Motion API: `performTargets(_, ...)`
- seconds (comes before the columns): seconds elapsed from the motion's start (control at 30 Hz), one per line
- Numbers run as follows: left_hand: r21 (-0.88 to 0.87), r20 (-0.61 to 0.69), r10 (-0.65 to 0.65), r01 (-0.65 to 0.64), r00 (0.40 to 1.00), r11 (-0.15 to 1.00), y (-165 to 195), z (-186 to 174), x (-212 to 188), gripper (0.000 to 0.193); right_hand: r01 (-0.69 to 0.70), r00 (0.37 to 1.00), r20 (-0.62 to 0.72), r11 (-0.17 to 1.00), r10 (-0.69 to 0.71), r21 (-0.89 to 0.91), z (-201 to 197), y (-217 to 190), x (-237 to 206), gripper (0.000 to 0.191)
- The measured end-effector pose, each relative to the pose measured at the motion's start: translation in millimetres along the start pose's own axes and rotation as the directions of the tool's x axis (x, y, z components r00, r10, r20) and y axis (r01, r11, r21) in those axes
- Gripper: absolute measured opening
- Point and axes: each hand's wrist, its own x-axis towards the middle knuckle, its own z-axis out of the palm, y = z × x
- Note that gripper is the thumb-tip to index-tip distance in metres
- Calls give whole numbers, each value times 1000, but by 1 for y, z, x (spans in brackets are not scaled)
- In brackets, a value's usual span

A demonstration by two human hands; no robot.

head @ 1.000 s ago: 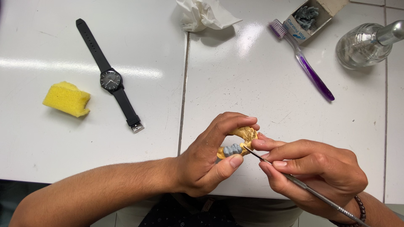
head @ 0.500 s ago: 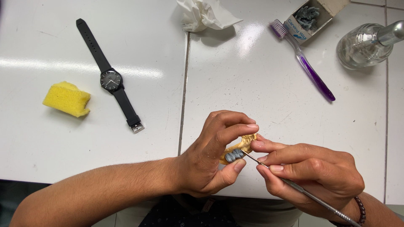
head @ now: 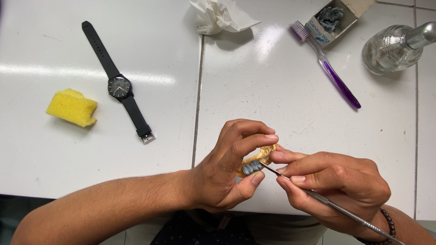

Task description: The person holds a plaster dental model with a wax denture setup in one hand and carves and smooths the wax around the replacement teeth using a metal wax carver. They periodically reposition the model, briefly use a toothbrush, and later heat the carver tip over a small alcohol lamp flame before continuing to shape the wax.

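Dental cast with grey wax teeth (head: 255, 164), held above the white tiled table's (head: 281, 90) near edge.
Left hand (head: 229, 170) pinched the cast; right hand (head: 336, 188) gripped a thin metal carving tool (head: 336, 208), tip touching the wax.

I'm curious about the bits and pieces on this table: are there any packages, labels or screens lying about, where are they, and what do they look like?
Small cardboard box: top right of the white table, beside the purple toothbrush; rectangular, open on top, whitish with a blue-printed label on its side, grey lumps inside.
Wristwatch: upper left, lying flat; round dark dial, black strap.
No other packages, signs or screens show.
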Motion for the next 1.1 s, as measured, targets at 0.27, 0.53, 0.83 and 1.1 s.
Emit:
performTargets(0.27, 5, 1, 0, 0, 1000, 1000, -1, 0, 0, 57, -16, 1000, 1, 1000, 16, 24, -1, 4, -4, 17)
performTargets(0.53, 8, 5, -6, 6, 1000, 1000, -1, 1, -3, 58, -38, 999, 26, 999, 38, 13, -1, 5, -9, 16)
performTargets(0.83, 37, 5, 17, -18, 1000, 999, -5, 4, 1, 63, -154, 987, 43, 986, 152, 55, -8, 8, -8, 16)
performTargets(1.1, 43, 29, 76, -77, 997, 996, -7, -4, -3, 71, -190, 980, 105, 962, 172, 195, -10, 9, -3, 16)
